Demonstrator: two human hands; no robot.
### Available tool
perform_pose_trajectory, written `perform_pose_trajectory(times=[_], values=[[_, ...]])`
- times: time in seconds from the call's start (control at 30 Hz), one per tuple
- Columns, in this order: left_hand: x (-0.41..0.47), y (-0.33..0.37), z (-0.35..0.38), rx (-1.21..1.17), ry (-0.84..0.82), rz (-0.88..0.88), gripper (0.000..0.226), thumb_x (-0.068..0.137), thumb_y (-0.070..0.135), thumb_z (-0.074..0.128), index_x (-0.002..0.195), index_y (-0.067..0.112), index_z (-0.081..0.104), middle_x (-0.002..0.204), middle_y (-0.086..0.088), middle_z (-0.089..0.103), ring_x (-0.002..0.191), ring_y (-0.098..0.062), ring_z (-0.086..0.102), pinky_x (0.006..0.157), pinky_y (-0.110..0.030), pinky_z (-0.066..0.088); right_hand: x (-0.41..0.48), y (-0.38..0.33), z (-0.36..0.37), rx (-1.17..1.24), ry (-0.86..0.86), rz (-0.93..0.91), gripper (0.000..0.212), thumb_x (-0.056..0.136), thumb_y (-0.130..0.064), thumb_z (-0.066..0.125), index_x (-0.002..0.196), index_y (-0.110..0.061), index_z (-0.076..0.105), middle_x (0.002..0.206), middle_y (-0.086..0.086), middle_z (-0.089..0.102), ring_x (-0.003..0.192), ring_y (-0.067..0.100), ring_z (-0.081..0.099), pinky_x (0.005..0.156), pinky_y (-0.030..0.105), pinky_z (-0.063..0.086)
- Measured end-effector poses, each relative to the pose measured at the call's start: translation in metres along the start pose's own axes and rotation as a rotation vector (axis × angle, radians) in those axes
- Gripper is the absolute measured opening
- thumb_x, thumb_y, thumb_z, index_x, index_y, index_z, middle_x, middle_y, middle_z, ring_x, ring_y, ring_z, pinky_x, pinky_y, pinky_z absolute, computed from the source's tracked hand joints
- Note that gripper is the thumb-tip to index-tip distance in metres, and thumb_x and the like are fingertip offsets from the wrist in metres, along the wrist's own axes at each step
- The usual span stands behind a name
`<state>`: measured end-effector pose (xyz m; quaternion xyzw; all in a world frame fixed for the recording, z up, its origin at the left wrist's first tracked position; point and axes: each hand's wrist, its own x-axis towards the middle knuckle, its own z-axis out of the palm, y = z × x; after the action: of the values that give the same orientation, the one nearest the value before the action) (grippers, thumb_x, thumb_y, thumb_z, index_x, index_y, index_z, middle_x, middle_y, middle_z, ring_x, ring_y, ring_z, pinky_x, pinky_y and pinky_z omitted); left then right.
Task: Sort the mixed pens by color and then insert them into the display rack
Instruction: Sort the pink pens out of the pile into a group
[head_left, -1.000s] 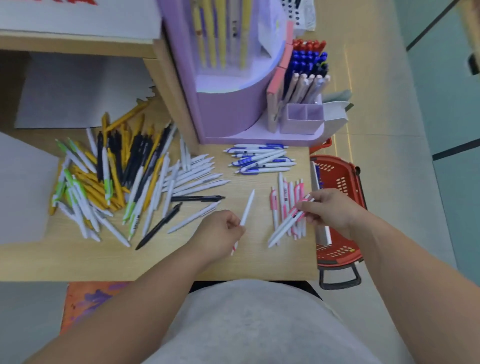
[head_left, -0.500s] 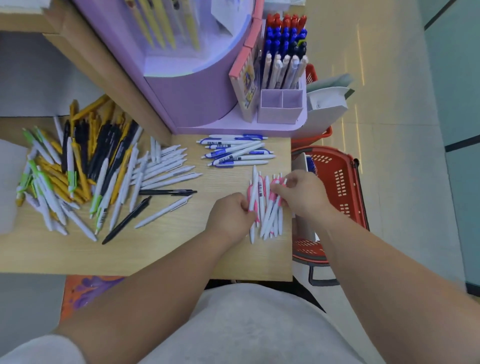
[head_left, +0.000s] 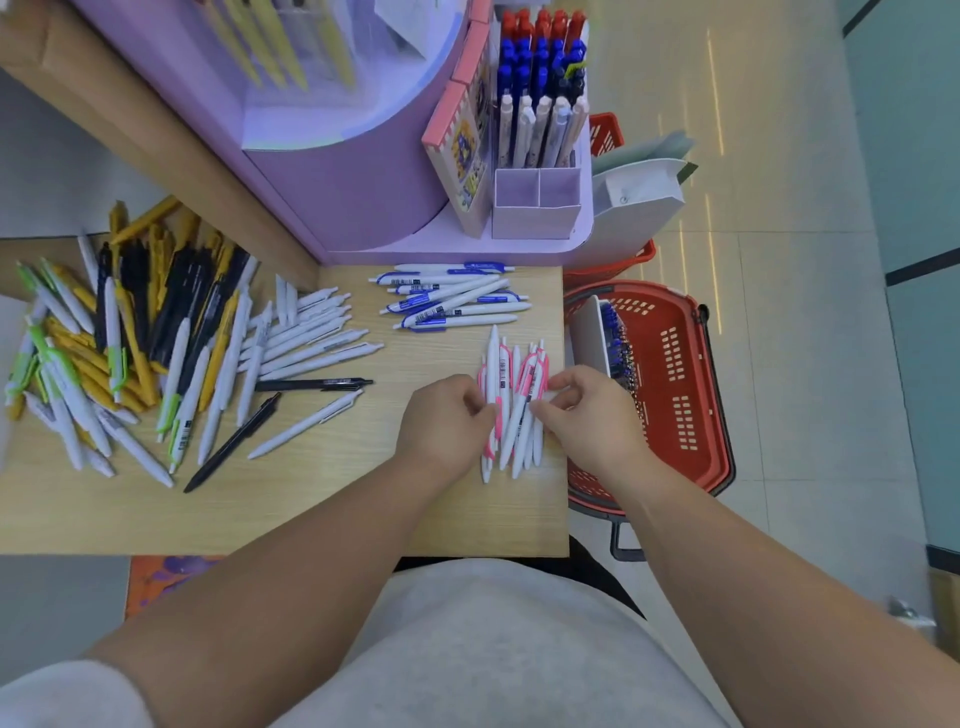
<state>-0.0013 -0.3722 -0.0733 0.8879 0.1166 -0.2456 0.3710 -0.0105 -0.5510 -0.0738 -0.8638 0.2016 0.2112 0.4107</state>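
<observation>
Toward the right edge of the worktop (head_left: 311, 499), at mid-frame, the pink-clipped pens (head_left: 511, 395) lay in a tight bunch, roughly parallel and running up and down the frame. The left hand (head_left: 447, 415) had its fingers curled against the bunch's left side, and the right hand (head_left: 587, 415) had its thumb and fingertips curled onto the right side, so the pens were clamped between both. Just above them lay the blue-clipped pens (head_left: 452, 301) in a loose group of their own. At centre left, plain white pens (head_left: 306, 338) fanned out beside two black pens (head_left: 311, 384), and the mixed pile (head_left: 130, 338) of yellow, black, green and white filled the left of the frame. A purple display rack (head_left: 363, 197) stood at upper centre, with a red basket (head_left: 670, 384) on the floor at right.
</observation>
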Motion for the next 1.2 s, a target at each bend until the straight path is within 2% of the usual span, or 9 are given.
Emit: perform_pose_trajectory(times=[0.17, 0.23, 0.47, 0.57, 0.67, 0.77, 0.93, 1.07, 1.2], values=[[0.002, 0.001, -0.001, 0.002, 0.015, 0.018, 0.015, 0.084, 0.021, 0.072, 0.072, 0.020, 0.064, 0.068, 0.007, 0.063, 0.065, -0.007, 0.058, 0.059, -0.021, 0.040, 0.001, -0.002, 0.001, 0.004, -0.002, 0.001, 0.026, 0.085, -0.032, 0.076, 0.106, -0.023, 0.063, 0.084, -0.006, 0.065, 0.076, 0.004, 0.060, 0.058, 0.018, 0.039], [0.002, 0.002, -0.002, -0.043, 0.026, 0.019, 0.010, 0.082, 0.018, 0.075, 0.082, 0.020, 0.065, 0.073, 0.006, 0.064, 0.069, -0.006, 0.059, 0.060, -0.019, 0.042, 0.002, -0.003, 0.002, 0.008, 0.015, -0.003, 0.030, 0.084, -0.033, 0.077, 0.109, -0.024, 0.062, 0.082, -0.005, 0.064, 0.076, 0.006, 0.060, 0.058, 0.019, 0.039], [0.006, 0.005, -0.002, -0.151, -0.008, -0.020, 0.042, 0.076, 0.015, 0.082, 0.111, 0.028, 0.060, 0.074, 0.006, 0.060, 0.069, -0.009, 0.060, 0.060, -0.020, 0.042, 0.006, -0.009, 0.006, 0.000, 0.041, -0.050, 0.049, 0.083, -0.036, 0.077, 0.128, -0.032, 0.057, 0.082, -0.002, 0.064, 0.076, 0.010, 0.061, 0.070, 0.030, 0.052], [0.006, 0.004, -0.001, -0.148, -0.006, 0.049, 0.044, 0.084, 0.021, 0.077, 0.124, 0.034, 0.063, 0.077, 0.011, 0.059, 0.073, -0.004, 0.057, 0.065, -0.015, 0.041, 0.005, -0.006, 0.005, 0.018, 0.040, -0.063, 0.048, 0.085, -0.034, 0.076, 0.129, -0.034, 0.057, 0.083, -0.002, 0.064, 0.077, 0.009, 0.061, 0.066, 0.022, 0.048], [0.005, -0.002, 0.001, -0.117, -0.007, 0.094, 0.042, 0.091, 0.021, 0.068, 0.131, 0.033, 0.064, 0.085, 0.002, 0.062, 0.081, -0.007, 0.058, 0.069, -0.009, 0.038, 0.004, -0.005, 0.005, 0.044, 0.021, -0.063, 0.047, 0.086, -0.032, 0.075, 0.130, -0.034, 0.057, 0.084, -0.002, 0.065, 0.079, 0.007, 0.061, 0.065, 0.014, 0.042], [0.003, -0.004, 0.003, -0.128, 0.005, 0.082, 0.047, 0.089, 0.014, 0.068, 0.130, 0.037, 0.063, 0.090, -0.002, 0.065, 0.085, -0.010, 0.060, 0.071, -0.008, 0.041, 0.003, -0.004, 0.005, 0.065, 0.010, -0.041, 0.046, 0.086, -0.030, 0.075, 0.129, -0.032, 0.058, 0.085, -0.002, 0.066, 0.079, 0.006, 0.061, 0.062, 0.013, 0.041], [0.006, 0.001, 0.002, -0.166, 0.014, 0.033, 0.061, 0.084, 0.019, 0.076, 0.137, 0.036, 0.051, 0.082, -0.004, 0.066, 0.074, -0.012, 0.063, 0.057, -0.008, 0.041, 0.004, -0.001, 0.004, 0.027, 0.052, -0.009, 0.038, 0.084, -0.034, 0.076, 0.118, -0.023, 0.064, 0.086, -0.005, 0.066, 0.081, 0.009, 0.061, 0.064, 0.018, 0.042], [0.012, -0.001, 0.002, -0.118, 0.041, 0.003, 0.052, 0.081, 0.027, 0.080, 0.128, 0.026, 0.058, 0.081, 0.003, 0.066, 0.076, -0.007, 0.063, 0.063, -0.015, 0.042, 0.006, 0.001, 0.003, 0.025, 0.048, 0.001, 0.037, 0.083, -0.037, 0.078, 0.114, -0.023, 0.065, 0.088, -0.005, 0.065, 0.080, 0.006, 0.059, 0.063, 0.014, 0.040], [0.013, -0.004, 0.000, -0.126, 0.034, 0.000, 0.047, 0.082, 0.031, 0.080, 0.124, 0.027, 0.060, 0.082, 0.005, 0.067, 0.078, -0.006, 0.063, 0.065, -0.016, 0.042, 0.004, 0.001, 0.002, 0.021, 0.040, 0.000, 0.039, 0.083, -0.038, 0.077, 0.116, -0.024, 0.063, 0.089, -0.004, 0.065, 0.082, 0.005, 0.060, 0.063, 0.013, 0.039]])
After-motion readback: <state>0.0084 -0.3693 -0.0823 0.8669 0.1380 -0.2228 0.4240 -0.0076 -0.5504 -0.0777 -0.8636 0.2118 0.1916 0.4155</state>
